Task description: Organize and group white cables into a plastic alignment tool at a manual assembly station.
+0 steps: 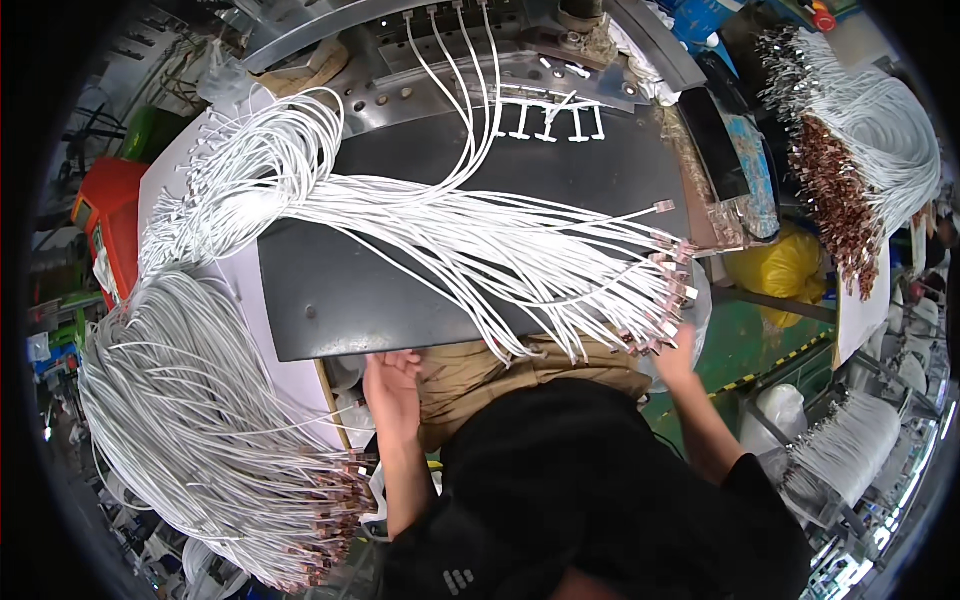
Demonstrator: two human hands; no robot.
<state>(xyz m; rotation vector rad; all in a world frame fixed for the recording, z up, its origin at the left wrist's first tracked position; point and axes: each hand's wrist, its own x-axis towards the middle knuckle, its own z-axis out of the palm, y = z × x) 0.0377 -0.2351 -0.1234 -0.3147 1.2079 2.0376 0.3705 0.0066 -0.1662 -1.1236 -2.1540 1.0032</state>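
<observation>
A thick bundle of white cables [480, 240] lies across a dark grey work surface [340, 290], fanning toward the right, where the ends carry small metal connectors [665, 300]. My right hand [678, 352] reaches up under those connector ends and touches them at the surface's near right corner. My left hand [392, 385] rests at the near edge of the surface, fingers loosely curled, holding nothing. Several cables run up to a metal fixture [470, 60] at the back.
A large loop of white cables [190, 400] hangs at the left with coppery ends [330, 520] below. Another cable bundle [860, 140] with brown ends lies at the right. A yellow bag [785, 265], a red machine [105, 225] and a green floor [750, 345] surround the bench.
</observation>
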